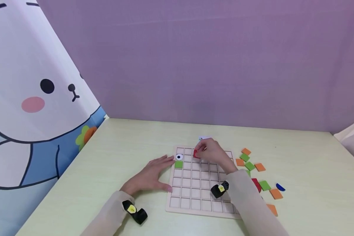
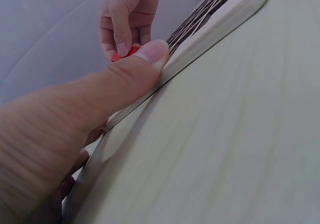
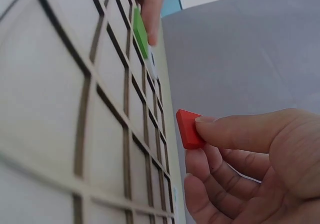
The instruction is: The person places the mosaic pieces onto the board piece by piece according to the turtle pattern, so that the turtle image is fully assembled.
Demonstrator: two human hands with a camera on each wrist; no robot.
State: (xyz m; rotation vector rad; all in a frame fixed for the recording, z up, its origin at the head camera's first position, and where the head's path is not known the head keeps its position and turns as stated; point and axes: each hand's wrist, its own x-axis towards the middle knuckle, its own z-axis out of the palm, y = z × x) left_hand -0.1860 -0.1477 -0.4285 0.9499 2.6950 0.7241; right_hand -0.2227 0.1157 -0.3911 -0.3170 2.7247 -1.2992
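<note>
My right hand [image 1: 211,151] pinches a red tile [image 3: 188,129] between thumb and fingers, just above the top row of a pale wooden grid board [image 1: 183,209]. My left hand [image 1: 153,175] rests beside the board's left edge, fingers spread, thumb and fingertips at the rim. In the left wrist view its thumb [image 2: 125,77] lies against the board's side. Set in the grid's left column are a white tile with a black-centred eye [image 1: 179,157] and, below it, a green tile [image 1: 178,164]. The right forearm covers part of the board's right side.
Loose orange [image 1: 260,167], green [image 1: 265,185] and red [image 1: 256,184] tiles lie scattered right of the board, with a dark blue half-round piece [image 1: 280,187]. Behind the right hand lies a small white printed item [image 1: 204,138]. A purple panel [image 1: 212,65] stands along the table's back.
</note>
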